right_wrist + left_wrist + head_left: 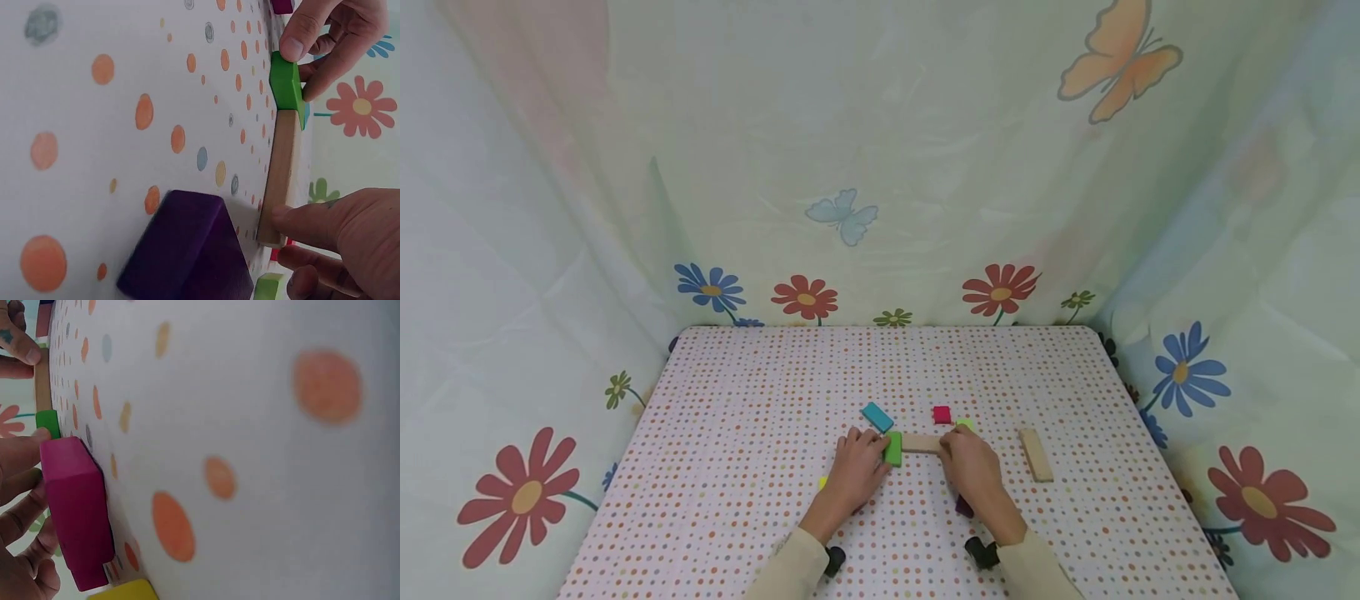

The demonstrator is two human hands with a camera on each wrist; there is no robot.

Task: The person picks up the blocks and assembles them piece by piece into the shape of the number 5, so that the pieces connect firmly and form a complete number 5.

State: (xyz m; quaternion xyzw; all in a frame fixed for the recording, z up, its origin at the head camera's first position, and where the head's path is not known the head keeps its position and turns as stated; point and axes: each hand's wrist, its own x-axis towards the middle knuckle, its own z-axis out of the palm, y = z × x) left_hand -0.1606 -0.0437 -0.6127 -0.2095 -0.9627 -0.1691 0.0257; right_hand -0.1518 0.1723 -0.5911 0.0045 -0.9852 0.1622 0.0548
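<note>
A bright green block (892,449) lies end to end with a plain wooden plank (921,443) on the dotted table. My left hand (856,467) pinches the green block, thumb on the near side and a finger on the far side. At the plank's other end, my right hand (973,467) holds it between thumb and fingers. A magenta block (75,494) lies close under the left hand, with a yellow block (128,590) beside it. Near the right wrist sits a dark purple block (187,244).
Beyond the hands lie a blue block (877,417), a small red block (942,414) and a lime-green block (965,424), partly hidden by the right hand. Another wooden plank (1035,455) lies to the right. A flowered curtain (925,208) rises behind the table.
</note>
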